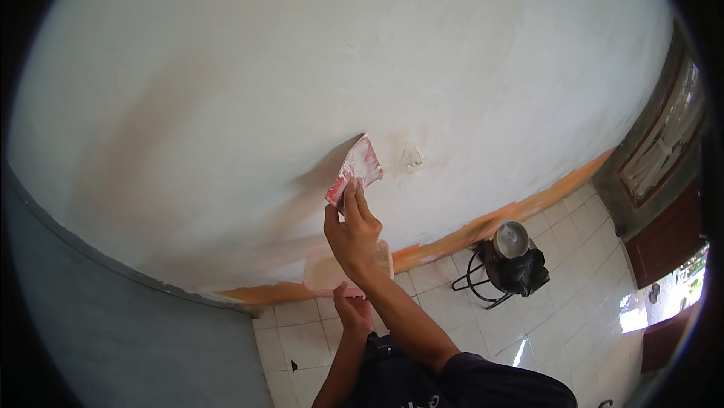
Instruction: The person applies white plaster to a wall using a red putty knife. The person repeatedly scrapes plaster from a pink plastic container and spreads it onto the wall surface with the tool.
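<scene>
Head view | right hand (353, 233) fingers closed on red putty scraper (354, 171), blade up-right against white wall (226, 91), edge just left of filler patch (412, 157) | left hand (354, 311) lower, grips pink container (332, 271) from beneath | right hand nearer patch.

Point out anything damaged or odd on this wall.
A rough, lumpy patch mars the white wall, just right of the scraper in the right hand. Orange paint shows unevenly along the wall's base.
</scene>
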`<state>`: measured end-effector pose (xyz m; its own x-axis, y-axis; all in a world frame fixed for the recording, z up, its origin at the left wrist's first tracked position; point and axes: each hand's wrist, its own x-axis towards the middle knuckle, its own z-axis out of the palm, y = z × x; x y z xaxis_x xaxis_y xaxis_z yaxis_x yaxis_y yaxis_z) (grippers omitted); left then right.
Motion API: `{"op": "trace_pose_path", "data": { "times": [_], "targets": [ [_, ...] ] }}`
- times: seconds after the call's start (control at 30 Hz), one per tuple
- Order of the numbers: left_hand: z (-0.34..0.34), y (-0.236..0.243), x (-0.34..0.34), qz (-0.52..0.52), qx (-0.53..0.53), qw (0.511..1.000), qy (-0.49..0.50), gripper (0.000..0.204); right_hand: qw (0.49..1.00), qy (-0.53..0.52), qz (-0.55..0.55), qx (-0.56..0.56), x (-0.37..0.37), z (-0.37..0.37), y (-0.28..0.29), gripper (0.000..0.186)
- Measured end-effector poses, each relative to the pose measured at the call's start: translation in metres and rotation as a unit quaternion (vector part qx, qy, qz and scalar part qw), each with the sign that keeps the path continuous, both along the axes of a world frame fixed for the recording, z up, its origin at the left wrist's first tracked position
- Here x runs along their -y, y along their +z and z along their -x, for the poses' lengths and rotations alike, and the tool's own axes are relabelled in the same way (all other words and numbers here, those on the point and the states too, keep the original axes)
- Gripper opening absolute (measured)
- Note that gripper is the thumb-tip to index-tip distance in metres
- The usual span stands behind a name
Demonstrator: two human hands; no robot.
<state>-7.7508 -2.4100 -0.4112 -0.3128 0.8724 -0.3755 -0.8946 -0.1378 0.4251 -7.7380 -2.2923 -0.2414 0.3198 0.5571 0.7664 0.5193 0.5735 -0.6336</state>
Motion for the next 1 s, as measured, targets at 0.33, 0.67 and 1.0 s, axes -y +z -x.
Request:
{"op": "trace_pose_path", "data": {
  "times": [0.33,0.67,1.0],
  "targets": [
    [-0.045,0.03,0.028,0.017,-0.029,0.999,-0.022,0.052,0.995,-0.098,0.013,0.006,0.037,-0.174,0.003,0.011],
    [-0.054,0.023,0.03,0.024,-0.032,0.999,-0.015,0.058,0.997,-0.068,-0.024,-0.006,0.012,-0.126,-0.007,0.018],
    [-0.043,0.023,0.052,0.048,-0.033,0.998,0.0,0.044,0.998,-0.018,-0.055,0.011,0.044,-0.085,-0.005,0.023]
  ]
}}
